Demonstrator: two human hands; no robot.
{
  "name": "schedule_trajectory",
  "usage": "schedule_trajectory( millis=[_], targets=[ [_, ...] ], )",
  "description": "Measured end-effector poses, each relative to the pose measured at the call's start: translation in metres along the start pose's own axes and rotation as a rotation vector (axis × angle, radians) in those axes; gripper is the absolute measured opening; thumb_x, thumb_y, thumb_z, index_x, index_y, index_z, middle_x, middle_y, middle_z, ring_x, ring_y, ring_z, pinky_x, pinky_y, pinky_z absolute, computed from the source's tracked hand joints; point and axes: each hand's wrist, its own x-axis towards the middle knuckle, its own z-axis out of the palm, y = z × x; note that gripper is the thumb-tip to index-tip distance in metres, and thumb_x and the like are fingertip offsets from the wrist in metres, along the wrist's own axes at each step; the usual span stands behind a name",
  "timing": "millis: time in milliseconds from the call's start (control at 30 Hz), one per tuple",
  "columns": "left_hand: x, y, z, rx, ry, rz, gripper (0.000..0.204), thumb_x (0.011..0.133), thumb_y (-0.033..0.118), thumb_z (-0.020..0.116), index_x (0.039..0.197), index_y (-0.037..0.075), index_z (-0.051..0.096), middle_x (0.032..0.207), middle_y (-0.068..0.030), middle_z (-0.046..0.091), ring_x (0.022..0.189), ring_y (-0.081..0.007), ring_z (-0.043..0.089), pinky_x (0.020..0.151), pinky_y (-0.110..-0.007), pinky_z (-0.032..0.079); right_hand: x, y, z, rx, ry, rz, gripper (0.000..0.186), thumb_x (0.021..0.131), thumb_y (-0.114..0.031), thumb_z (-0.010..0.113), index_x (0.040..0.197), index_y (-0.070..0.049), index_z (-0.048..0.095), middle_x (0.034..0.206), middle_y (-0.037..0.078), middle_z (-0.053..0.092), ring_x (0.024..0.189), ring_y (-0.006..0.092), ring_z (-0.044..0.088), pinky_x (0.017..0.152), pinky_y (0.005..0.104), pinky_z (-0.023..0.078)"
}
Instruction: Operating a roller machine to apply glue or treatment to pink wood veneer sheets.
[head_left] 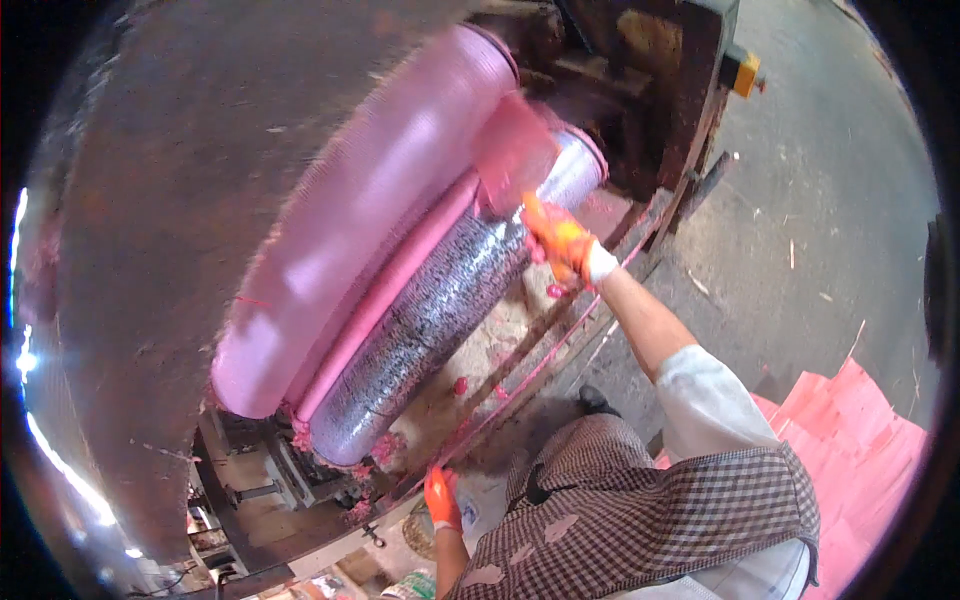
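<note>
In an orange glove, my right hand (pixel 563 243) is closed on the edge of a flat pink sheet (pixel 515 152), smeared by motion. The sheet lies across the far end of the rollers. Behind it runs a large, finely ridged pink roller (pixel 365 220); in front is a silvery roller (pixel 425 320) mottled with dark specks. A narrow pink roll of material (pixel 390 290) lies between the two. Also gloved in orange, my left hand (pixel 442 498) is at the near end of the machine's front rail (pixel 525 385), its fingers apparently curled over it.
Pink lumps (pixel 460 385) dot the tray under the silvery roller. Pink sheets (pixel 850 430) are piled on the floor at the right. A yellow box (pixel 746 74) is mounted on the machine's dark end frame (pixel 690 110). Metal machine parts (pixel 290 480) stick out below the rollers' near end.
</note>
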Motion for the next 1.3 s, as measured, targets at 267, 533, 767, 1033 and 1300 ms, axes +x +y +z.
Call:
schedule_trajectory(
  millis=[267,533,767,1033,1300],
  targets=[
    [-0.019,0.109,0.117,0.178,-0.325,-0.029,0.051,0.103,0.031,0.054,0.139,-0.005,0.047,0.126,-0.0156,0.059,0.112,-0.0248,0.061,0.1,-0.035,0.049,-0.01,0.108,-0.017,0.415,0.11,0.421,0.032,0.092,-0.045,0.065,0.098,-0.015,0.055,0.073,0.004,0.057,0.05,0.0191,0.052,0.045,0.0345,0.043],
    [-0.005,0.118,0.173,0.138,-0.699,-0.161,0.049,0.103,0.029,0.054,0.141,0.0,0.046,0.133,-0.0145,0.058,0.12,-0.0241,0.059,0.103,-0.035,0.047,-0.093,0.156,0.053,0.43,0.181,0.386,0.049,0.09,-0.053,0.066,0.107,-0.009,0.054,0.075,0.013,0.064,0.058,0.0256,0.063,0.051,0.0386,0.053],
    [-0.015,0.109,0.126,0.155,-1.088,-0.33,0.04,0.099,0.018,0.059,0.136,0.002,0.051,0.126,-0.0063,0.06,0.111,-0.0152,0.061,0.096,-0.034,0.053,-0.216,0.224,0.166,0.246,0.286,0.176,0.054,0.092,-0.06,0.059,0.11,-0.01,0.051,0.087,0.006,0.058,0.074,0.0238,0.063,0.068,0.0381,0.053],
    [0.015,0.116,-0.021,0.076,-1.081,-0.534,0.034,0.098,0.026,0.06,0.124,0.005,0.057,0.082,-0.0011,0.059,0.064,-0.0107,0.057,0.055,-0.023,0.049,-0.3,0.21,0.303,-0.335,-0.2,0.194,0.076,0.098,-0.067,0.033,0.129,-0.001,0.053,0.129,0.018,0.058,0.117,0.038,0.055,0.103,0.0451,0.038],
    [0.106,0.103,-0.166,-0.109,-0.888,-0.41,0.039,0.1,0.033,0.054,0.137,0.025,0.048,0.14,-0.0061,0.055,0.115,-0.0162,0.056,0.088,-0.031,0.051,-0.484,0.321,0.293,-0.614,0.416,0.536,0.096,0.085,-0.075,0.046,0.148,-0.002,0.04,0.15,0.021,0.043,0.14,0.0356,0.041,0.115,0.0408,0.032]
  ],
)
